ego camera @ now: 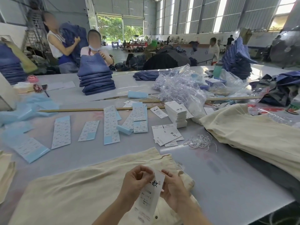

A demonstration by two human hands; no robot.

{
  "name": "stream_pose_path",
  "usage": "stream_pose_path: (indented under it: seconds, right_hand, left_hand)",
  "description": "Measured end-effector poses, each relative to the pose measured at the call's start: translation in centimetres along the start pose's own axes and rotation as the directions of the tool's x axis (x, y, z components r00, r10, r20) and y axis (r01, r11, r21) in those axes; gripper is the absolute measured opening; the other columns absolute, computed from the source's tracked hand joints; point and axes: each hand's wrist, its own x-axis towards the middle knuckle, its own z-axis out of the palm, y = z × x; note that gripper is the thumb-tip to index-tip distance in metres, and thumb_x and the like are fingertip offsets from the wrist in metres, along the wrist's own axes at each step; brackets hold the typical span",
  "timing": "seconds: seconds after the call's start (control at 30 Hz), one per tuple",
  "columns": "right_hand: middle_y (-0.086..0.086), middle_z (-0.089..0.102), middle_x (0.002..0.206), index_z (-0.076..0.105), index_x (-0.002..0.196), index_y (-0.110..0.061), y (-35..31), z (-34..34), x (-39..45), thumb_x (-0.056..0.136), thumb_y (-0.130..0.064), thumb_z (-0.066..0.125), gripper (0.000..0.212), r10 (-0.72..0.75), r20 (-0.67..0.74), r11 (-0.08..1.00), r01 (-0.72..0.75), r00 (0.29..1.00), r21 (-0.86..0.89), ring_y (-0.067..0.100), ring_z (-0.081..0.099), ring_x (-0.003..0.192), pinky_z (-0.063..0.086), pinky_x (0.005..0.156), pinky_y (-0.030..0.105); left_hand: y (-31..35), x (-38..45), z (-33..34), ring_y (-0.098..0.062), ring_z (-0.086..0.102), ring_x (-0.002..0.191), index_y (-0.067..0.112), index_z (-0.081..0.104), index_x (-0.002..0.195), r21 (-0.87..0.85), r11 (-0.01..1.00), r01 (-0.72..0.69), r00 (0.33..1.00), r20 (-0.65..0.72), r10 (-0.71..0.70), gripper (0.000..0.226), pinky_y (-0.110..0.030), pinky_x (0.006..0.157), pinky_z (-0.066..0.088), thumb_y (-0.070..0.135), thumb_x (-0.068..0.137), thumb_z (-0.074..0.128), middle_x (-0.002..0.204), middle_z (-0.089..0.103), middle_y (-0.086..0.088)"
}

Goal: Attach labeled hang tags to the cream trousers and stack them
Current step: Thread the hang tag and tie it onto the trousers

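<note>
A pair of cream trousers (69,189) lies flat on the table right in front of me. Over its waistband I hold a white hang tag (150,197) printed with black characters and "103". My left hand (135,184) pinches the tag's top edge with curled fingers. My right hand (172,189) grips the tag's right side. A pile of cream trousers (253,137) sits at the right. A stack of blank white tags (176,114) stands mid-table, with several loose tags (167,135) in front of it and a tangle of white strings (198,141) beside them.
Sheets of blue-backed sticker labels (61,132) are spread across the left and middle of the table. A clear bag of strings (181,85) lies behind the tags. Folded jeans (96,82) are stacked farther back, where two people handle denim. Folded cream cloth (6,172) sits at the left edge.
</note>
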Motion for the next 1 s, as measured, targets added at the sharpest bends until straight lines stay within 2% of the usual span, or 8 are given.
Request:
stream_pose_path:
  seconds: [0.27,0.43,0.5,0.57,0.67,0.73,0.8,1.0]
  right_hand:
    - [0.010,0.057,0.065,0.061,0.100,-0.009,0.7,0.0,-0.3,0.080,0.002,0.063,0.023,0.123,-0.161,0.987,-0.104,0.979,0.121,0.023,0.052,0.062,0.043,0.069,0.038]
    - [0.014,0.057,0.071,0.061,0.087,-0.010,0.9,0.0,-0.4,0.077,0.001,0.065,0.015,0.164,-0.174,0.977,-0.136,0.971,0.162,0.028,0.053,0.073,0.045,0.074,0.044]
    - [0.017,0.059,0.080,0.063,0.089,-0.008,0.6,0.2,-0.6,0.062,-0.004,0.071,0.028,0.207,-0.139,0.968,-0.183,0.968,0.171,0.031,0.055,0.080,0.046,0.075,0.045]
    - [0.018,0.061,0.081,0.064,0.082,-0.006,0.5,0.4,-0.8,0.055,-0.009,0.072,0.029,0.253,-0.100,0.955,-0.232,0.962,0.187,0.032,0.058,0.076,0.047,0.072,0.043]
    - [0.016,0.064,0.075,0.065,0.074,-0.005,0.8,0.3,-0.8,0.061,-0.012,0.071,0.016,0.279,-0.083,0.944,-0.257,0.957,0.205,0.032,0.059,0.072,0.046,0.072,0.042]
    - [0.009,0.063,0.062,0.063,0.073,-0.011,1.3,-0.1,-0.8,0.066,-0.010,0.072,0.012,0.242,-0.124,0.959,-0.217,0.962,0.183,0.028,0.057,0.071,0.044,0.073,0.042]
    - [0.001,0.059,0.053,0.055,0.071,-0.017,1.6,-0.7,-0.8,0.071,-0.005,0.072,0.021,0.166,-0.157,0.976,-0.140,0.973,0.169,0.020,0.054,0.065,0.040,0.069,0.035]
    - [-0.001,0.059,0.060,0.054,0.073,-0.014,1.8,-1.8,-0.8,0.076,0.003,0.069,0.023,-0.089,-0.139,0.995,0.083,0.986,-0.049,0.015,0.052,0.062,0.037,0.064,0.027]
  left_hand:
    - [0.1,-0.9,1.5,-0.019,0.066,0.061,0.004,0.068,0.076,0.100,0.992,-0.071,0.989,-0.122,0.083,0.009,-0.023,0.055,0.050,-0.001,0.074,0.075,0.075,0.070,-0.017]
    - [0.0,-0.9,2.0,-0.020,0.067,0.063,0.007,0.068,0.076,0.175,0.978,-0.112,0.980,-0.143,0.138,0.012,-0.027,0.058,0.052,0.001,0.072,0.078,0.072,0.071,-0.012]
    - [-0.2,-0.9,2.1,-0.021,0.067,0.064,0.007,0.067,0.076,0.182,0.977,-0.114,0.981,-0.135,0.139,0.013,-0.028,0.059,0.052,0.001,0.071,0.078,0.072,0.071,-0.012]
    - [-0.4,-1.0,2.1,-0.020,0.067,0.064,0.007,0.068,0.075,0.196,0.974,-0.118,0.982,-0.126,0.144,0.013,-0.028,0.059,0.052,0.000,0.071,0.078,0.073,0.070,-0.011]
    - [-0.6,-1.0,2.2,-0.020,0.067,0.065,0.008,0.068,0.074,0.199,0.973,-0.120,0.981,-0.123,0.147,0.014,-0.026,0.059,0.052,-0.001,0.070,0.078,0.073,0.070,-0.011]
    - [-0.7,-1.0,2.2,-0.022,0.067,0.065,0.007,0.068,0.073,0.189,0.974,-0.125,0.980,-0.128,0.150,0.015,-0.027,0.059,0.052,-0.002,0.069,0.079,0.073,0.070,-0.013]
    - [-0.7,-1.1,2.0,-0.023,0.067,0.065,0.007,0.068,0.073,0.174,0.975,-0.141,0.979,-0.125,0.163,0.014,-0.027,0.058,0.052,-0.001,0.069,0.079,0.073,0.069,-0.014]
    - [-1.2,-1.3,1.5,-0.013,0.069,0.066,0.018,0.078,0.069,0.148,0.980,-0.137,0.980,-0.124,0.156,0.019,-0.018,0.060,0.051,0.001,0.064,0.081,0.075,0.074,-0.007]
